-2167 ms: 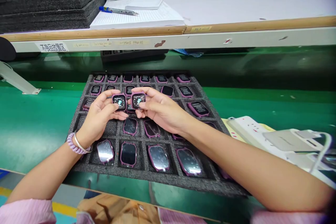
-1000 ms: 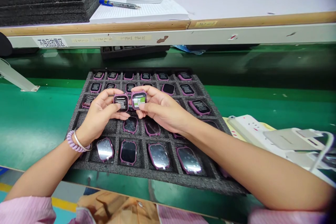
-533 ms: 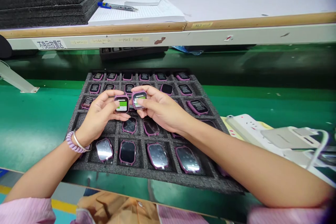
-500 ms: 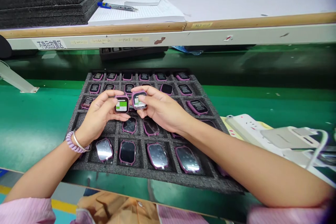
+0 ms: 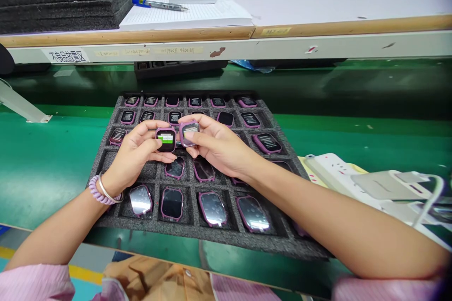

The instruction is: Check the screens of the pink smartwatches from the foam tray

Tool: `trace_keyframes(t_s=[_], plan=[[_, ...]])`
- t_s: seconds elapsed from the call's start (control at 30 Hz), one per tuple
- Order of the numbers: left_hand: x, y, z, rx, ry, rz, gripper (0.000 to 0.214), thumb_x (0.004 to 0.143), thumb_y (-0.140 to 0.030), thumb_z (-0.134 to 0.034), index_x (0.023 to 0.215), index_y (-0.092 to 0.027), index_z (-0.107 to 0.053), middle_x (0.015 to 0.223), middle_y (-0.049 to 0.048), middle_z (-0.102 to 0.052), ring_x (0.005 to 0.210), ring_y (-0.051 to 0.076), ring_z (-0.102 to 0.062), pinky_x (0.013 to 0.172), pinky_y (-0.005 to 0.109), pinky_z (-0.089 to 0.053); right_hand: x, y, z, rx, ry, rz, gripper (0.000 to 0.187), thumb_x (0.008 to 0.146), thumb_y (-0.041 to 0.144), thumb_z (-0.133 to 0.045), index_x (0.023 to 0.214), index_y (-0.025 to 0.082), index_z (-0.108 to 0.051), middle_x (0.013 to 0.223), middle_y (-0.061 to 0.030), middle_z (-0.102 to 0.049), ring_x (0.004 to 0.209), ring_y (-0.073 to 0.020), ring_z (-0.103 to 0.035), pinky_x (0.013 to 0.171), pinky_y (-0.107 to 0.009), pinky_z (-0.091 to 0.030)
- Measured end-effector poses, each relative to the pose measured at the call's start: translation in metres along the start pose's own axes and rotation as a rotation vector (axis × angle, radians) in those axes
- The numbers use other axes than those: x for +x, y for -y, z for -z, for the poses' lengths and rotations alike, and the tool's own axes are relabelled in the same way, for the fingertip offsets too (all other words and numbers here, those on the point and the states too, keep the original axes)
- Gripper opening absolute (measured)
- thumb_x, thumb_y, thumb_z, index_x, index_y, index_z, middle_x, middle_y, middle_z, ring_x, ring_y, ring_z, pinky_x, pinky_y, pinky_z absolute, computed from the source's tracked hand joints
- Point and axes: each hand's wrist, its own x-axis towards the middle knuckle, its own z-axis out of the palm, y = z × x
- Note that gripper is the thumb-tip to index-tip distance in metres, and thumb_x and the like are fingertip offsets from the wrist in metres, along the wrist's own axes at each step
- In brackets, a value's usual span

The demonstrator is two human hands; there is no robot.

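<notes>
- The left hand (image 5: 136,153) is pinching a green-lit watch (image 5: 165,139) and the right hand (image 5: 219,148) is gripping a second watch (image 5: 189,132), side by side above the foam tray's (image 5: 197,237) middle.
- Fingertip holds are looking slight; either could be slipping onto the trayed watches (image 5: 172,204) below, scratching glass.

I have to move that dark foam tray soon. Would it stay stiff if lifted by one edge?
The foam tray is probably light and bendy: its speckled walls look like soft foam, so it may sag. The watch bodies lie loose in open pockets, so tilting could spill them. On the green surface it likely drags.
</notes>
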Motion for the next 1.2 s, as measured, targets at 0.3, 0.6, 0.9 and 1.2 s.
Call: trace_keyframes(t_s=[0.3, 0.6, 0.9, 1.2], plan=[[-0.001, -0.003, 0.001, -0.019, -0.008, -0.008, 0.036, 0.081, -0.023, -0.073, 0.114, -0.016, -0.062, 0.095, 0.0022, -0.075, 0.069, 0.02, -0.079, 0.068, 0.028, -0.071, -0.002, 0.004, 0.0, 0.023, 0.033, -0.029, 0.044, 0.077, 0.018, -0.081, 0.117, 0.02, -0.063, 0.091, 0.0014, -0.063, 0.066, -0.0114, -0.059, 0.061, -0.026, -0.052], [0.001, 0.001, 0.001, 0.021, -0.022, -0.028, 0.04, 0.081, -0.024, -0.078, 0.116, -0.017, -0.061, 0.097, 0.0022, -0.075, 0.069, 0.017, -0.078, 0.07, 0.026, -0.07, -0.002, 0.003, 0.002, 0.007, 0.051, -0.022, 0.045, 0.082, 0.026, -0.085, 0.121, 0.021, -0.062, 0.09, 0.0017, -0.064, 0.067, -0.0124, -0.062, 0.062, -0.028, -0.053], [0.005, 0.004, 0.004, 0.031, -0.023, -0.06, 0.063, 0.076, -0.019, -0.081, 0.135, -0.017, -0.059, 0.112, 0.0066, -0.074, 0.075, 0.014, -0.076, 0.075, 0.024, -0.067, 0.002, 0.001, 0.001, 0.014, 0.016, -0.022, 0.051, 0.074, 0.015, -0.079, 0.122, 0.021, -0.062, 0.092, 0.0011, -0.068, 0.068, -0.0125, -0.065, 0.064, -0.025, -0.051], [-0.092, -0.066, -0.03, 0.011, 0.365, -0.187, 0.06, 0.075, -0.006, -0.089, 0.127, -0.031, -0.073, 0.089, 0.0023, -0.074, 0.078, 0.017, -0.075, 0.063, 0.019, -0.062, -0.059, 0.073, -0.025, -0.177, 0.314, 0.151, 0.056, 0.09, 0.044, -0.092, 0.139, 0.03, -0.068, 0.115, -0.0041, -0.071, 0.088, -0.0153, -0.073, 0.08, -0.025, -0.063]])
